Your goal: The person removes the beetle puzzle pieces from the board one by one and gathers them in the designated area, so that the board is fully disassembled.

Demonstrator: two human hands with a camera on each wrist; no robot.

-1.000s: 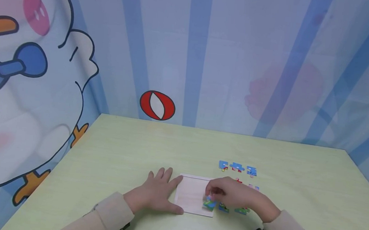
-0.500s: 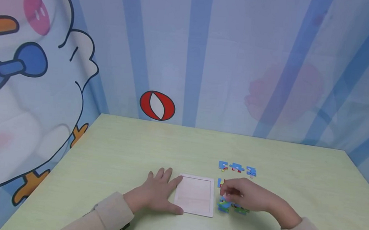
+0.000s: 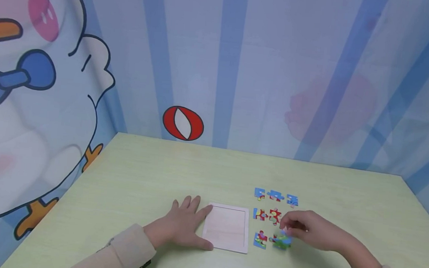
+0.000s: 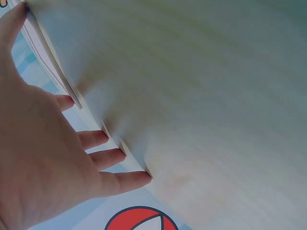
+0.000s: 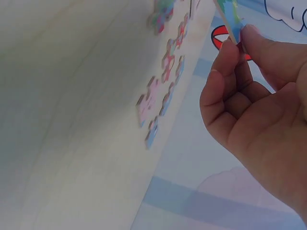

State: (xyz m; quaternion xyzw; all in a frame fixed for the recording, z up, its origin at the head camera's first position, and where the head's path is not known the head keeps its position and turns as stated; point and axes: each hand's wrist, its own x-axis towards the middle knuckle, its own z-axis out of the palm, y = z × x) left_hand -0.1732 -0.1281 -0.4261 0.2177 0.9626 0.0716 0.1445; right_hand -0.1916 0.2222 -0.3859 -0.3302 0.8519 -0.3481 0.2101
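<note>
My left hand (image 3: 178,226) is spread flat on the table, thumb and index finger at the left edge of a shallow white puzzle tray (image 3: 226,228). In the left wrist view its fingers are straight and hold nothing. Between thumb and fingertips, my right hand (image 3: 316,231) pinches a green-and-blue puzzle piece (image 5: 231,19), raised above the table. In the head view this piece overlaps the bottom row of loose pieces, partly hiding one there. A red-and-green puzzle piece (image 3: 260,240) lies left of it. The right hand also covers the right end of the middle row.
Several loose puzzle pieces lie in rows right of the tray, including a blue-and-red piece (image 3: 275,195) at the back and a red piece (image 3: 275,215) in the middle. The pale table (image 3: 181,165) ends at a striped curtain (image 3: 257,70) with cartoon prints.
My right hand has moved rightward from over the tray's right edge to the right end of the piece rows, still pinching the puzzle piece. The left hand and tray have stayed put.
</note>
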